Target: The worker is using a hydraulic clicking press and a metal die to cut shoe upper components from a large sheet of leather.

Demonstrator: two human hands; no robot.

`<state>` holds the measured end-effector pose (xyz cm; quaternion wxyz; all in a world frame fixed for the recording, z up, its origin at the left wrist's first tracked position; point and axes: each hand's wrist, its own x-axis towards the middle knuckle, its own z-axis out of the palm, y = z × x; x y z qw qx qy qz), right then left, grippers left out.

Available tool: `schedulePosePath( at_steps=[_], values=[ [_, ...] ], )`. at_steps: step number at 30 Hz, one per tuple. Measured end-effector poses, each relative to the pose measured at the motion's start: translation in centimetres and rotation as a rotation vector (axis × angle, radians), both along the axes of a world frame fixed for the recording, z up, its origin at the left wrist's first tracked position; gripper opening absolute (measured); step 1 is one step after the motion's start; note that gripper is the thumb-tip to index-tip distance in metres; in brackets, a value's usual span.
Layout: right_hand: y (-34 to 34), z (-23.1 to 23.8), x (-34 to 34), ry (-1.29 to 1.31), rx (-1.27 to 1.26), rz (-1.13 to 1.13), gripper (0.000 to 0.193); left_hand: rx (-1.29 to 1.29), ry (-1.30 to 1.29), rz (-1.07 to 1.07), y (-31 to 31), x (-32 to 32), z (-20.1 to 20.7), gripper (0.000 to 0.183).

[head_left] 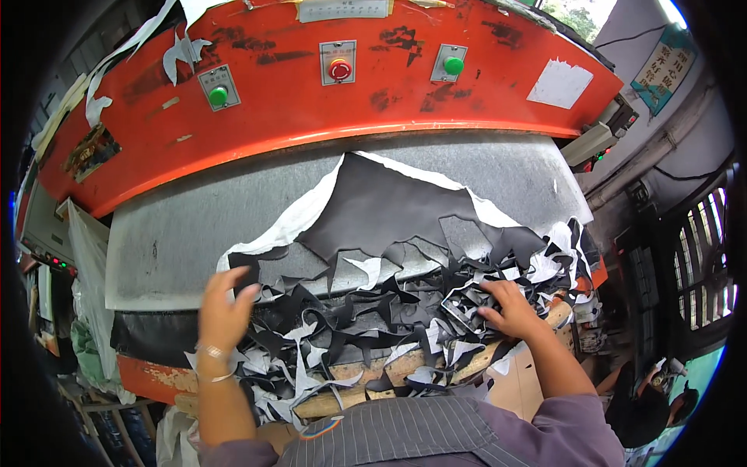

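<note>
A black leather-like sheet (393,202) with a white underside showing at its edges lies on the grey press bed (171,226). Its near side is cut into jagged gaps. My left hand (224,311), fingers and thumb apart, is held by the sheet's left corner with nothing visible in it. My right hand (510,310) has thumb and fingers closed on the right end of a small thin-edged metal frame that looks like a cutting die (461,310). Around the die lie tangled black and white offcuts (373,311), which partly hide it.
The red press beam (272,86) spans the far side, carrying green buttons (219,96) (453,65) and a red stop button (339,70). A wooden bar (334,401) runs along the near edge under hanging scraps. Another person (638,405) is at the lower right.
</note>
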<state>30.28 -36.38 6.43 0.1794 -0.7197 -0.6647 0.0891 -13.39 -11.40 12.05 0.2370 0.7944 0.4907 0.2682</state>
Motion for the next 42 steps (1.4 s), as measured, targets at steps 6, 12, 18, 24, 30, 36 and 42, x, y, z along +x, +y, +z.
schedulePosePath(
  at_steps=[6,12,18,24,30,36,42],
  values=[
    [1.3,-1.2,1.6,-0.046,-0.188,-0.052,0.021,0.113,-0.011,-0.376,0.6,9.8,-6.9,0.037],
    [4.5,4.4,-1.3,0.201,-0.097,0.034,0.015,0.232,0.083,-0.345,-0.1,8.5,-11.0,0.039],
    [18.6,1.0,-7.7,0.236,0.127,0.155,0.017,0.253,-0.044,-0.311,-0.1,8.2,-12.1,0.033],
    [27.1,-1.0,-9.9,0.157,0.068,0.165,0.020,0.256,-0.147,-0.309,0.2,7.4,-12.5,0.030],
    [28.0,-2.7,-11.4,0.180,0.041,0.170,0.019,0.255,-0.186,-0.309,0.4,6.2,-13.5,0.030],
    [29.9,-2.6,-11.6,0.139,0.056,0.272,0.017,0.161,-0.259,-0.232,2.0,6.9,-12.7,0.038],
    [30.3,-2.6,-12.6,-0.001,0.048,0.365,0.020,0.158,-0.159,-0.156,2.1,6.8,-13.0,0.038]
  ],
)
